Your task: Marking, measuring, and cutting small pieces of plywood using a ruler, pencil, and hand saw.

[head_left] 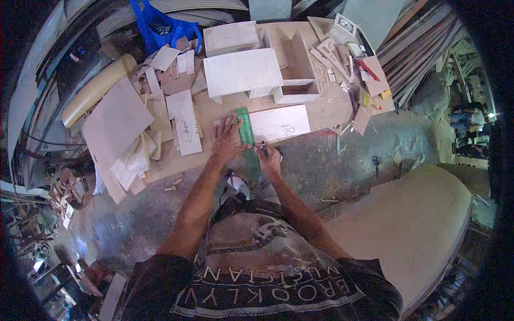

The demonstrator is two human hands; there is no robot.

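Note:
My left hand (227, 136) lies with fingers spread on a green see-through ruler (244, 123) and the left part of a pale wooden board (281, 116). The ruler lies across this board and sticks out past the front edge of the worktable (187, 163). My right hand (270, 159) grips a dark pen (264, 146) at the board's near edge, just right of the ruler. A narrow marked panel (182, 120) lies to the left of my left hand.
Behind are white wooden boxes (241, 72), a blue bag (163, 27), a rolled sheet (96, 88), offcuts (104, 134) and a red tool (368, 69). A large panel (407, 235) is at lower right, stacked boards (412, 53) upper right, distant people (471, 117) at far right.

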